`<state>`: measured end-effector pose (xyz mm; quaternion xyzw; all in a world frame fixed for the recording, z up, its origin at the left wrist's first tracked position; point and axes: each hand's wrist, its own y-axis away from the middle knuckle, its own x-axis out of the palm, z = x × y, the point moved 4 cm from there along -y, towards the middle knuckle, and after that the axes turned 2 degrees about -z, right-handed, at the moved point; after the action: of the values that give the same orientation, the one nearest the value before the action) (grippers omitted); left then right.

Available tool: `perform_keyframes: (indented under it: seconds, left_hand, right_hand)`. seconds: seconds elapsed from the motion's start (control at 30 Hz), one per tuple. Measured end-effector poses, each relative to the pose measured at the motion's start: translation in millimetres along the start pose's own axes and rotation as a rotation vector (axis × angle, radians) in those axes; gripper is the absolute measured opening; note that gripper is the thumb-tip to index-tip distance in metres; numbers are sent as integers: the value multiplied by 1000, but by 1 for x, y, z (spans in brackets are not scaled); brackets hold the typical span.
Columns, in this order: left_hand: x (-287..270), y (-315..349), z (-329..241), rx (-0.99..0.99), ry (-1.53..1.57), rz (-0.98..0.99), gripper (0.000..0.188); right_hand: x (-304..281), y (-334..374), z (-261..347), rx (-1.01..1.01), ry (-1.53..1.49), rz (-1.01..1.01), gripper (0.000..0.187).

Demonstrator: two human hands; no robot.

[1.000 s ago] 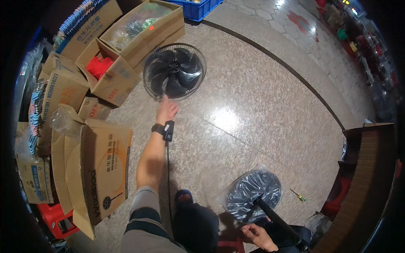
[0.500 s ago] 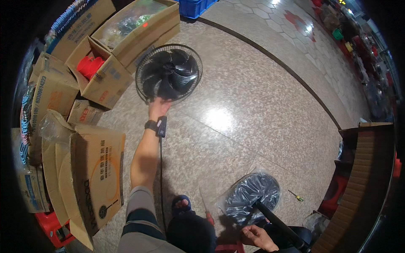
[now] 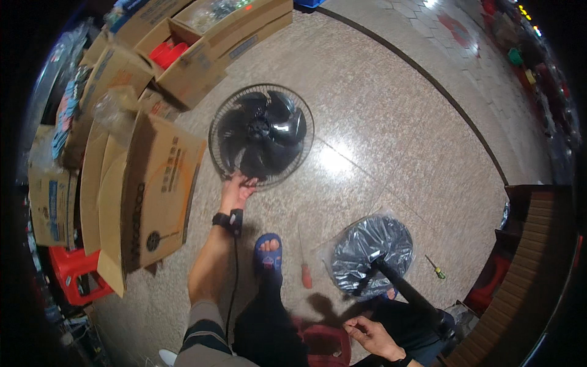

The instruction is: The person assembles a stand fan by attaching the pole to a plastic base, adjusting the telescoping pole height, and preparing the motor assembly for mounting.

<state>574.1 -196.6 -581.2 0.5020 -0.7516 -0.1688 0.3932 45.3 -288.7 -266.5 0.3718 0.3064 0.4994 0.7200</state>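
Underfoot, polished stone floor [image 3: 391,122]; cardboard boxes [image 3: 147,189] crowd leftward.

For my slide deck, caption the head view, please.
Left hand grips the fan head's wire guard on the floor; right hand rests near the black pole.

I get one view only, a head-worn fisheye looking almost straight down at the speckled polished stone floor [image 3: 391,153] from standing height. Rim is black, straight lines bow there. My forearms enter from 6 o'clock. Round black wire-caged fan head [image 3: 262,136] sits near centre, stacked brown cardboard boxes [image 3: 153,183] at 9 to 11 o'clock. No second view to overlap.
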Motion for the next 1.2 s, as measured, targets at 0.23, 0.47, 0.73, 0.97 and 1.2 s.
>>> perform_keyframes:
  seconds: [0.23, 0.47, 0.73, 0.97, 1.2]
  left_hand:
    - [-119, 183, 66, -29, 40, -60, 19]
    - [-216, 272, 122, -34, 146, -301, 20]
    - [-267, 295, 162, -81, 337, -355, 18]
    - [-322, 282, 161, -134, 304, -342, 18]
    - [-249, 355, 22, -20, -655, -397, 28]
  right_hand:
    - [41, 67, -30, -232, 166, 79, 29]
    - [50, 83, -70, -209, 3, -12, 25]
    - [46, 76, -85, -215, -32, -90, 24]
    - [48, 56, -98, -270, 75, -49, 26]
    - [53, 62, -86, -230, 168, -91, 28]
